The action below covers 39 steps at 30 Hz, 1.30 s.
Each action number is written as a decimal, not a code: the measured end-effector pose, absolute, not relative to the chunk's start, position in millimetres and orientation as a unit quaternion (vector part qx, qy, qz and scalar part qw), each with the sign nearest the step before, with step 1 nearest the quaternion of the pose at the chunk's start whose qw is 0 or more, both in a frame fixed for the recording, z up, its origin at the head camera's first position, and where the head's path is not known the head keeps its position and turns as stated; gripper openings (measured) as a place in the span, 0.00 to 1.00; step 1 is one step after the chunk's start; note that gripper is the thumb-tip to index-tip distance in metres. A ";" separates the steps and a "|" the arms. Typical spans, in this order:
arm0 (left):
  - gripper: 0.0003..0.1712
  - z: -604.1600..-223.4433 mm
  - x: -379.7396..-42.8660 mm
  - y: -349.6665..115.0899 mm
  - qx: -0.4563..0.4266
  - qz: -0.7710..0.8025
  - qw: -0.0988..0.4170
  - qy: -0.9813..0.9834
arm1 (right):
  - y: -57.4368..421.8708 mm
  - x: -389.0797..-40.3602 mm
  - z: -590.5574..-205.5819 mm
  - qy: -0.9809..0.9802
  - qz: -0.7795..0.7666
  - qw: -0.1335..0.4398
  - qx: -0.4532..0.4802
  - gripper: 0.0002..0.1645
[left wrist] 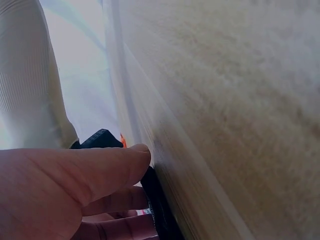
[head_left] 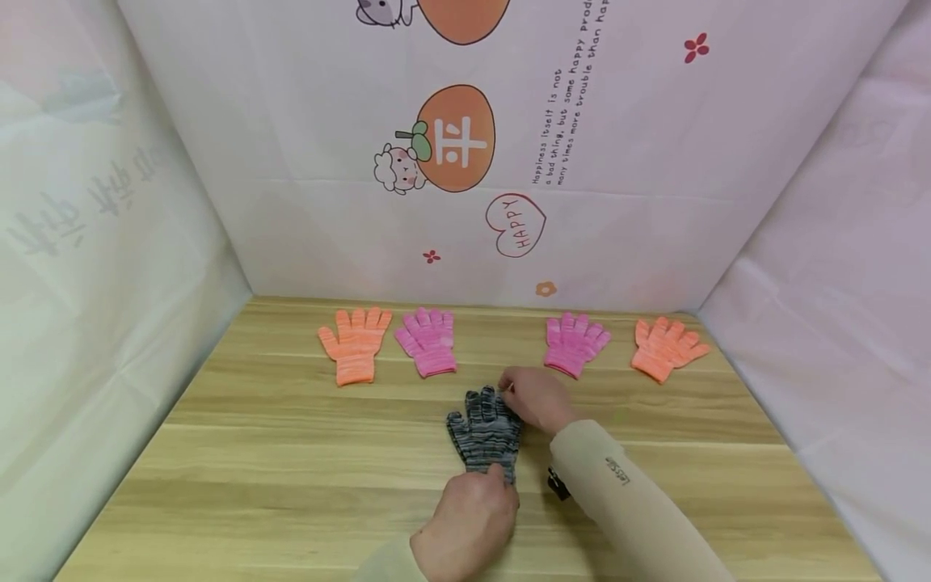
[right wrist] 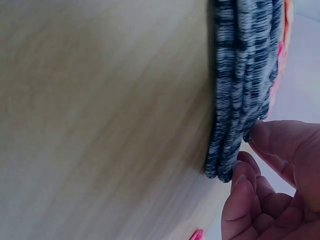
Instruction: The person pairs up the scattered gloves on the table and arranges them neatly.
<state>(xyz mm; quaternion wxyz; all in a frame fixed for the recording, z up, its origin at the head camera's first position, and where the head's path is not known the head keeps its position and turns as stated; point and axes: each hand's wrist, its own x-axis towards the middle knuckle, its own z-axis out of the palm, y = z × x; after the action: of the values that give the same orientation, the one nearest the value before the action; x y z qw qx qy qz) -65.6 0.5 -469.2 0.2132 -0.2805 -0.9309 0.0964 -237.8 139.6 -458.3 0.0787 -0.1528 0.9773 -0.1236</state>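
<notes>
My left hand (head_left: 467,516) pinches the grey-black knit glove (head_left: 489,436) at its cuff, my right hand (head_left: 540,398) at its finger end; it lies about midway between the wooden table's (head_left: 291,461) side edges.

The left hand (head_left: 469,517) hides much of the near end of the black-and-grey knit glove (head_left: 489,440); the right hand (head_left: 540,400) covers part of its far right. The right sleeve (head_left: 640,493) partly hides a black object (head_left: 558,485) too small to identify. The right wrist view's top edge crops the glove; the left wrist view blurs the bench (left wrist: 240,100).
</notes>
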 end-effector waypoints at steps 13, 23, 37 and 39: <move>0.07 -469.3 -65.4 0.4 -0.278 0.091 0.231 -0.928 | 143.9 -241.0 -455.1 0.979 -0.138 0.063 -0.135 0.06; 0.08 -466.8 -65.8 1.8 -0.282 0.086 0.172 -0.940 | 140.6 -243.9 -463.6 0.980 -0.121 0.078 -0.140 0.05; 0.06 -466.0 -66.4 1.1 -0.288 0.088 0.151 -0.941 | 142.0 -243.5 -453.6 0.967 -0.135 0.112 -0.183 0.07; 0.07 -466.4 -66.5 1.0 -0.289 0.086 0.152 -0.941 | 142.0 -243.9 -453.5 0.967 -0.138 0.112 -0.185 0.06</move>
<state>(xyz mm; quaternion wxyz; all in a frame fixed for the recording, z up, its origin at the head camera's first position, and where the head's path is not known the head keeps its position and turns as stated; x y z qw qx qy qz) -66.5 1.0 -466.4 0.1521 -0.2885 -0.9414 0.0862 -243.9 142.0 -453.5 0.1121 -0.1846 0.9665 -0.1384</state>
